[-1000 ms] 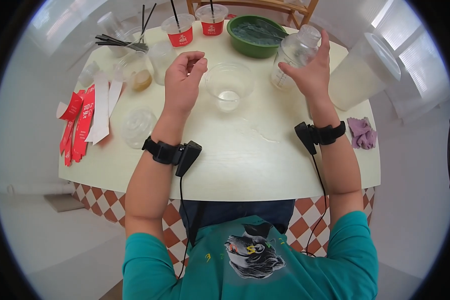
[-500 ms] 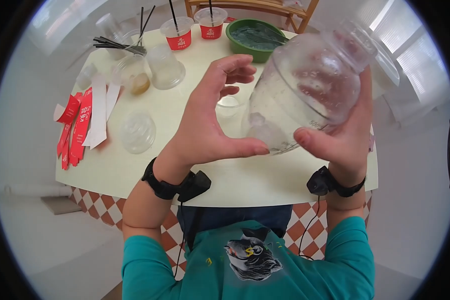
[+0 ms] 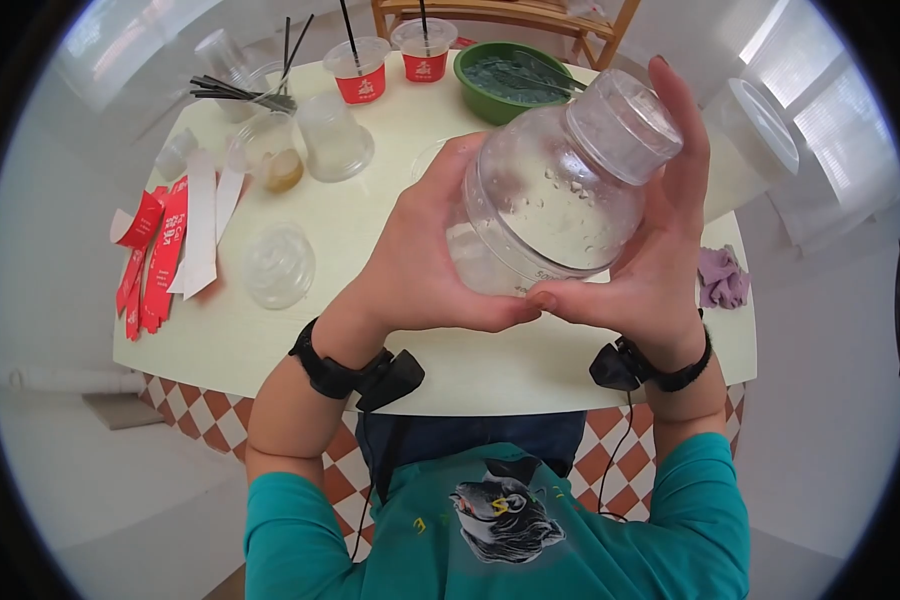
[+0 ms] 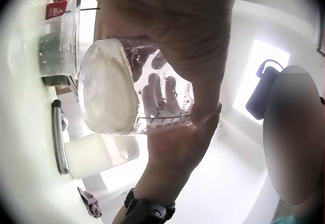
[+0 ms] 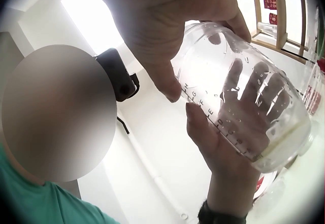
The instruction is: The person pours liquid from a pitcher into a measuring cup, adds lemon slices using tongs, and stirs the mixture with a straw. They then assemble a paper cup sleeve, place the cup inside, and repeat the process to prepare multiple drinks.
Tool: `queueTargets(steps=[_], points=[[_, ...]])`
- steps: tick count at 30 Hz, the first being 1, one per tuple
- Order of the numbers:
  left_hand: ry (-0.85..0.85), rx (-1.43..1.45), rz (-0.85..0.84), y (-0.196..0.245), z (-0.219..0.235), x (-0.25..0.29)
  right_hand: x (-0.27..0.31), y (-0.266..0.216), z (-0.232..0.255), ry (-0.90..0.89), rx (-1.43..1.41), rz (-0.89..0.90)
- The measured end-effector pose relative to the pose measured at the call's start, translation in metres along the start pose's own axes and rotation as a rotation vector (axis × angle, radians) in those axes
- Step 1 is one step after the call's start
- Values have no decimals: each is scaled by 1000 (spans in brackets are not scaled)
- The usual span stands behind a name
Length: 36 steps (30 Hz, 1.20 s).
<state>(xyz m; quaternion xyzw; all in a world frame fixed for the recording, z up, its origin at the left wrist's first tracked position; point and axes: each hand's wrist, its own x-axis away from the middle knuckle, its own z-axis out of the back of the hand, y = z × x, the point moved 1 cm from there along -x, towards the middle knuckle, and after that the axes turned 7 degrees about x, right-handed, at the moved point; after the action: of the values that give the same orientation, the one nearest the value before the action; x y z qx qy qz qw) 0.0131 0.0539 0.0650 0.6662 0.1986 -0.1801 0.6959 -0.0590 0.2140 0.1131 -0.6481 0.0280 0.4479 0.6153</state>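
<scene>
A clear plastic shaker bottle (image 3: 560, 200) with printed measuring marks is held up above the table, tilted with its capped neck toward the upper right. The left hand (image 3: 425, 245) wraps its near left side, thumb along the lower edge. On the other side the right hand (image 3: 660, 250) grips it, and the two thumb tips meet at the front. Through the bottle wall (image 5: 244, 97), the left hand's fingers show spread behind it in the right wrist view. Droplets cling inside; in the left wrist view the round base (image 4: 109, 89) looks pale. A clear bowl behind the left hand is mostly hidden.
A green bowl (image 3: 510, 108) of dark contents and two red-labelled cups (image 3: 360, 85) with straws stand at the back. Leftward lie black straws, clear cups (image 3: 332, 140), a clear lid (image 3: 278, 265) and red strips (image 3: 165, 255). On the right are a tall container (image 3: 745, 150) and purple cloth (image 3: 723, 277).
The right hand has lifted the bottle from the table's back right toward the person. The left hand, empty before, has come over and now holds its other side.
</scene>
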Motion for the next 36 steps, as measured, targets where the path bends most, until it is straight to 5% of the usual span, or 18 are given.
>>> queueTargets(steps=[3,11,15,20,28,31,36], points=[[-16,22,7,6,1,-1,1,10,4,-106,-28,102],[-18,309,162,10,4,-1,1,5,3,-36,-118,-59],[-144,49,200,8,13,0,-8,5,24,110,-263,44],[45,178,197,-1,15,-2,-10,10,21,101,-320,-83],[49,180,144,-1,11,-2,-8,24,14,66,-166,-5],[72,178,104,2,20,-3,-17,32,25,113,-295,-122],[145,132,11,19,50,-7,-33,86,40,233,-32,-268]])
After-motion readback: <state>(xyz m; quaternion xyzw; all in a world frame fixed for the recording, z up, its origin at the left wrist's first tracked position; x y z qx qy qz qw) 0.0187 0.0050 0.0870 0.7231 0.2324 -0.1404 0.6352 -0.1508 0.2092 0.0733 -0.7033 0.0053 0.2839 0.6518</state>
